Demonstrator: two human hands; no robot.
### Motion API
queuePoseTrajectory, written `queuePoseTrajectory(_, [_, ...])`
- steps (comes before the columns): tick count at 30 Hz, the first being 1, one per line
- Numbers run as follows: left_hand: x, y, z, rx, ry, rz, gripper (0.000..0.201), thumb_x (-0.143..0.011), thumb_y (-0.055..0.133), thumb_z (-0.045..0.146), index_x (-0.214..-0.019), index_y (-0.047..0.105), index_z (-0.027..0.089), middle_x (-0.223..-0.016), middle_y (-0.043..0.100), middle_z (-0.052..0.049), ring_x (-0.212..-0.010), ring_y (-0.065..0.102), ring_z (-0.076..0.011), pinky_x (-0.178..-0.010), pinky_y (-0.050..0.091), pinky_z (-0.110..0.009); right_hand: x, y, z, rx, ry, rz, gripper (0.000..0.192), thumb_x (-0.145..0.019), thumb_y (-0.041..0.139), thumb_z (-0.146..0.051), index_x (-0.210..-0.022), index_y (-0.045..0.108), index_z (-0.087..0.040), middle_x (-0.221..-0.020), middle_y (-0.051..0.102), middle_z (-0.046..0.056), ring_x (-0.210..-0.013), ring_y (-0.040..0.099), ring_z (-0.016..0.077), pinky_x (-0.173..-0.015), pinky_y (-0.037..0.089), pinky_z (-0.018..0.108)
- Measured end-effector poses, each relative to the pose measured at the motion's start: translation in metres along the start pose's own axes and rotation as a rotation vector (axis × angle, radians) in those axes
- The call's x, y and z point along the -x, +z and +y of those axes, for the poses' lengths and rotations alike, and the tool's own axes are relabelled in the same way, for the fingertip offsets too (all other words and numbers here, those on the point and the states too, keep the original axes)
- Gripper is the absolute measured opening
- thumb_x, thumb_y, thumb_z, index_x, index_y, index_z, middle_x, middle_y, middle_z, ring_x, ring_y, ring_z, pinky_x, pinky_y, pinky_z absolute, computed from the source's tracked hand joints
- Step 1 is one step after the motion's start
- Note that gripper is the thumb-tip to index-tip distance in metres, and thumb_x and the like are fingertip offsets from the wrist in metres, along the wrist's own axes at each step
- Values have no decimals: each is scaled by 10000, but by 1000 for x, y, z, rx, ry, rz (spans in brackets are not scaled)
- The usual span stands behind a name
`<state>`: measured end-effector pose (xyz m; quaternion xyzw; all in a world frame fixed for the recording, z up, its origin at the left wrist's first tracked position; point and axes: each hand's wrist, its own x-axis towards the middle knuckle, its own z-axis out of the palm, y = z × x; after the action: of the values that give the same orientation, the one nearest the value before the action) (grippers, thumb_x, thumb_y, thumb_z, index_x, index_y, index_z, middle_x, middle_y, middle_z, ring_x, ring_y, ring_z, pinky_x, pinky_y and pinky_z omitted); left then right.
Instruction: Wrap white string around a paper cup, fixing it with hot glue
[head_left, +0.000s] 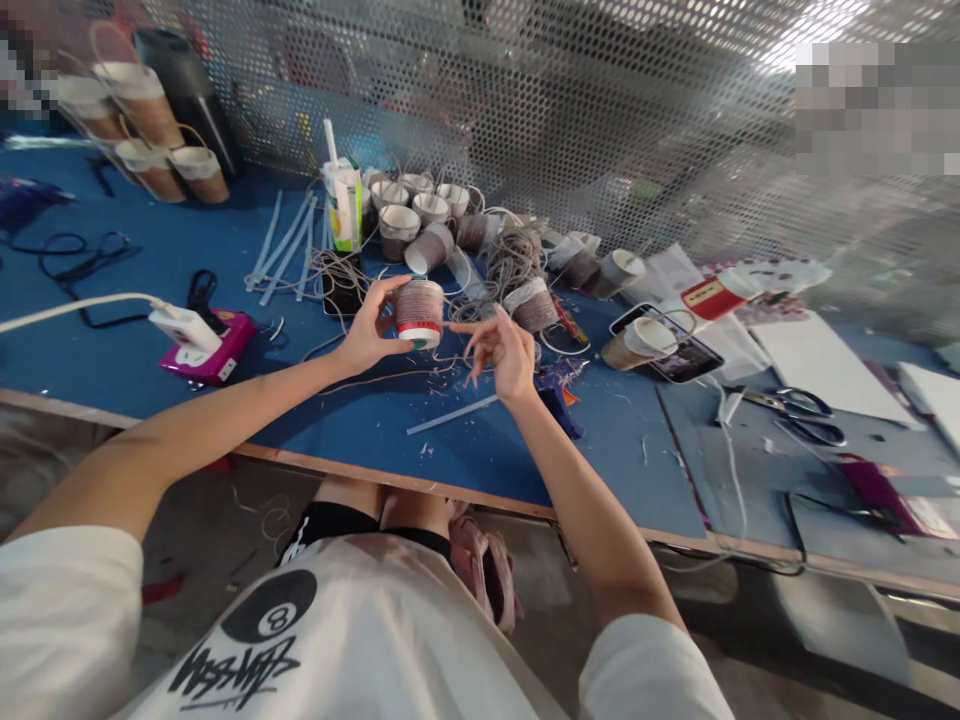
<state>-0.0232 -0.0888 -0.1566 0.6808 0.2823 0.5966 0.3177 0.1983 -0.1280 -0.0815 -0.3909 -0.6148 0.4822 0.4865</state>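
My left hand (373,325) grips a paper cup (420,308) at its side, between thumb and fingers, raised above the table. Greyish-brown cord is wound around most of this cup; a red and white band shows at its lower end. Close to the right of the cup is my right hand (506,352), index finger stretched toward the cup's side and the other fingers apart. Whether that fingertip touches the cup or a cord end, I cannot tell. A blue glue gun (559,400) lies beside my right wrist, and a translucent glue stick (450,414) lies below the hands.
Several cord-wrapped cups (399,232) and tangled cord (517,258) stand behind my hands. A drink carton (345,205) with a straw is near them. At left sits a purple power strip (210,348); at right are a phone (694,360) and scissors (799,410). Perforated metal (562,120) borders the back.
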Motion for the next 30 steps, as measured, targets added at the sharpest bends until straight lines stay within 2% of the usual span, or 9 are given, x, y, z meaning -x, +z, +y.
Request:
queuePoseTrajectory(2, [0, 0, -1, -22, 12, 19, 917, -613, 843, 662, -1369, 441, 332, -1375, 473, -103, -1190, 585, -260, -926, 585, -395, 1, 0, 0, 15, -46, 94, 631, -827, 417, -825, -621, 482, -232, -768, 729, 57, -366, 439, 78, -334, 373, 263])
queuePoseTrajectory(4, [0, 0, 1, -65, 15, 31, 920, -615, 835, 672, -1374, 444, 329, -1373, 470, -104, -1196, 578, -260, -942, 578, -402, 4, 1, -2, 32, -96, 79, 616, -834, 429, -810, -637, 499, -231, -810, 739, 62, -377, 442, 81, -348, 385, 273])
queuePoseTrajectory(9, [0, 0, 13, -191, 48, 50, 867, -656, 820, 651, -1366, 479, 289, -1323, 478, -108, -1226, 547, -275, -955, 563, -404, 12, 6, -6, 148, -178, -318, 504, -930, 465, -671, -829, 619, -201, -1056, 734, 75, -464, 542, 79, -452, 487, 269])
queuePoseTrajectory(12, [-1, 0, 18, -239, 128, 26, 806, -697, 819, 597, -1355, 490, 268, -1293, 494, -110, -1250, 541, -282, -1038, 523, -440, 14, 8, -6, 218, -205, -431, 446, -978, 433, -606, -967, 632, -207, -1207, 695, 82, -530, 580, 83, -505, 520, 263])
queuePoseTrajectory(15, [-3, -1, 16, -242, 160, 23, 800, -703, 815, 595, -1354, 482, 272, -1287, 496, -107, -1253, 543, -281, -1071, 503, -451, 13, 9, -4, 236, -214, -395, 444, -983, 417, -610, -998, 622, -216, -1233, 684, 78, -544, 582, 86, -508, 516, 259])
queuePoseTrajectory(19, [-3, -2, 7, -180, 150, 47, 876, -666, 828, 625, -1381, 442, 298, -1290, 471, -101, -1189, 573, -261, -1013, 537, -423, 13, 4, -1, 185, -232, -271, 434, -964, 465, -610, -864, 614, -215, -931, 707, 36, -477, 553, 87, -479, 484, 258])
queuePoseTrajectory(21, [-3, -2, 5, -160, 135, 49, 936, -652, 817, 664, -1415, 401, 318, -1302, 453, -100, -1158, 586, -256, -978, 554, -416, 13, 2, 0, 157, -228, -229, 482, -939, 477, -647, -785, 604, -208, -896, 709, 43, -469, 549, 93, -479, 479, 270])
queuePoseTrajectory(25, [-3, -3, 4, -157, 114, 10, 1006, -649, 799, 693, -1475, 338, 350, -1307, 424, -101, -1146, 582, -267, -927, 577, -412, 13, 2, -2, 130, -164, -279, 517, -907, 490, -689, -775, 614, -205, -1007, 733, 67, -479, 550, 94, -497, 498, 285])
queuePoseTrajectory(30, [-3, -1, 5, -89, 134, -49, 877, -665, 818, 634, -1379, 395, 351, -1270, 434, -80, -1162, 574, -257, -952, 568, -429, 13, 3, -3, 60, -128, -322, 473, -895, 544, -658, -809, 637, -202, -959, 735, 54, -501, 578, 99, -503, 502, 270])
